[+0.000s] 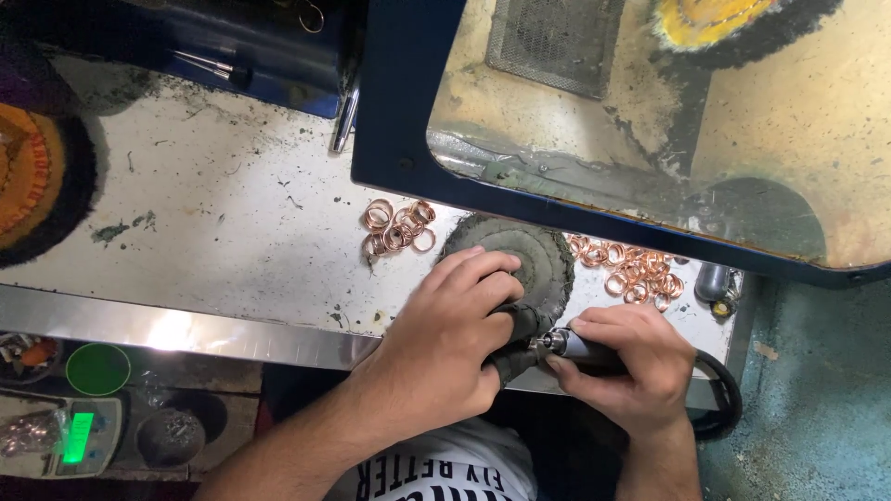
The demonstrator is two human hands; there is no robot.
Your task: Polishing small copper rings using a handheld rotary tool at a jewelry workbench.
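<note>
My left hand point(445, 339) is curled over a small dark piece at the bench's front edge, fingers resting against a dark round buffing wheel point(529, 260). My right hand point(626, 362) grips a slim metal rotary handpiece point(575, 346), its tip pointing left at what the left hand holds. That held piece is mostly hidden by my fingers. One heap of copper-coloured rings point(397, 227) lies left of the wheel, and another heap of rings point(631, 271) lies to its right.
A blue-framed dust shield with a clear pane point(594, 121) overhangs the back of the white worktop point(213, 223). An orange and black buffing wheel point(37, 176) stands at far left. A scale with a green display point(65, 436) sits below left. The handpiece's black cable point(724, 399) loops at right.
</note>
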